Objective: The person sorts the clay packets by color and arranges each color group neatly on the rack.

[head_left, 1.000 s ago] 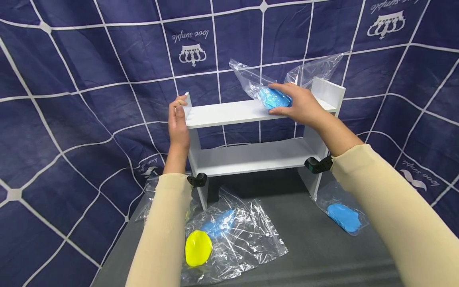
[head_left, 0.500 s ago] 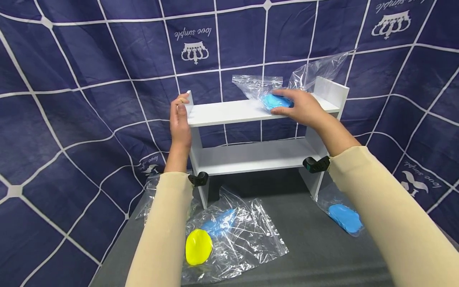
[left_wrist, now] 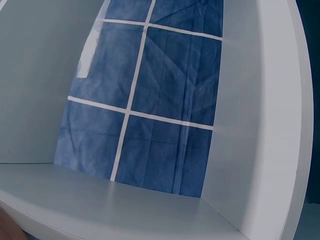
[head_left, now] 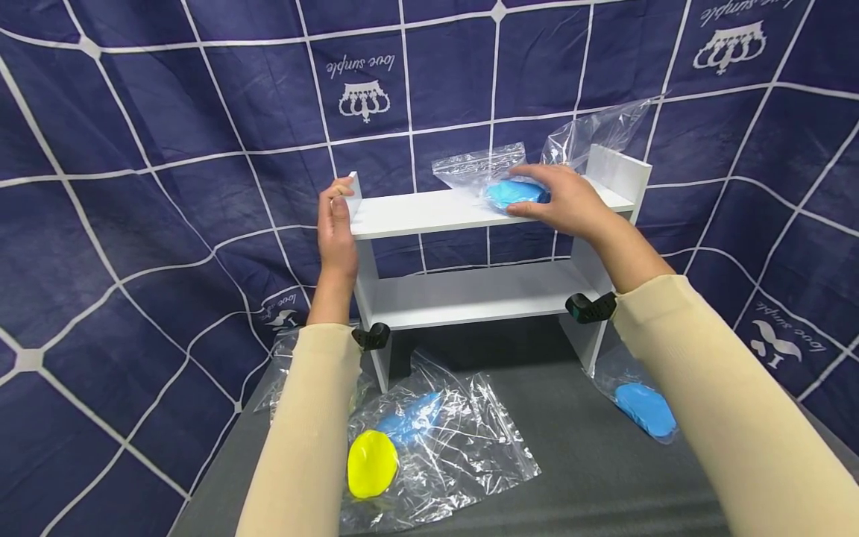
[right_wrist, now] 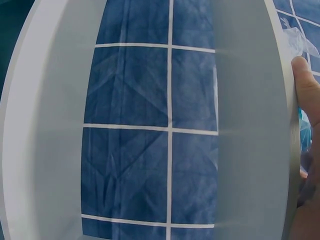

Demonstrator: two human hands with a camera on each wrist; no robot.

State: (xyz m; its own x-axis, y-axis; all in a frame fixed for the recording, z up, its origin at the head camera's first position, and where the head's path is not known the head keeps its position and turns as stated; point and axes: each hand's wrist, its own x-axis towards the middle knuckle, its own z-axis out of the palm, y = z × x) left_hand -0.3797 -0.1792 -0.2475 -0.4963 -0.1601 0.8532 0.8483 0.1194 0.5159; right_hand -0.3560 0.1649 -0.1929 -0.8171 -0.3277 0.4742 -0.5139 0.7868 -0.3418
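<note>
A white two-tier shelf rack (head_left: 416, 215) stands against the patterned cloth. At its upper left corner my left hand (head_left: 338, 235) grips the raised end of the side panel. My right hand (head_left: 570, 200) holds a flat blue lump (head_left: 505, 194), thumb at its front and fingers over the back. That lump is inside a clear zip bag (head_left: 478, 165), low on the top board, its zip end pointing left and back. Behind the right hand, another clear bag (head_left: 597, 138) leans near the right end panel; its contents are hidden. The right wrist view catches the thumb (right_wrist: 306, 82) at the board's edge.
On the dark table (head_left: 557, 455) lie a yellow disc (head_left: 372, 464) and a large clear bag (head_left: 470, 455) with something blue showing through. To the right is another bagged blue lump (head_left: 646, 410). More clear plastic (head_left: 285, 358) lies behind the left forearm.
The zip bag's upper end has dropped from standing up to lying back near the top board. My right hand keeps its hold, slightly lower; the left hand stays on the panel.
</note>
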